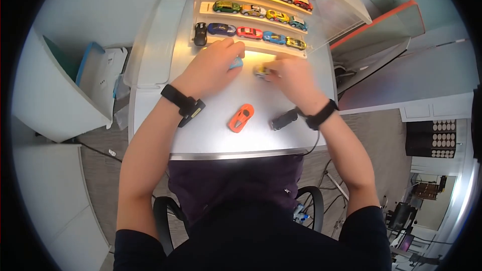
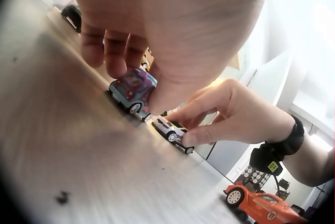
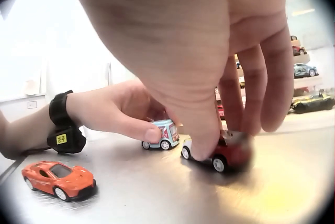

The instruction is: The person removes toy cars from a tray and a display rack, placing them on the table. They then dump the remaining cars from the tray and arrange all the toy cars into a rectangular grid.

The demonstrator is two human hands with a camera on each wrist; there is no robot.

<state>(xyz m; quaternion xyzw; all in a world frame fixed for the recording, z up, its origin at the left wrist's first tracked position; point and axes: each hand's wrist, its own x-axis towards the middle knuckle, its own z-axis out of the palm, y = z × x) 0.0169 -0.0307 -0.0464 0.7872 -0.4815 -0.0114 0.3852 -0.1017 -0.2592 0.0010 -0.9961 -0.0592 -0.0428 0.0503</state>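
Between its thumb and fingers my left hand (image 1: 213,65) pinches a light-blue toy van (image 2: 131,90) with a purple patch, low at the table's surface. To its right, my right hand (image 1: 297,78) pinches a small toy car (image 3: 225,156), white at one end and red at the other, its wheels close to the table. In the left wrist view the two vehicles stand close together. Nearer the person's body lies an orange toy sports car (image 1: 241,118), not held by either hand. Fingers partly cover both held vehicles.
A stepped display rack (image 1: 206,8) with rows of toy cars stands at the back, just beyond both hands. A black toy car (image 1: 200,34) is at its lower left end. A clear plastic cover (image 1: 150,45) lies along the table's left side. Black cameras hang from both wrists.
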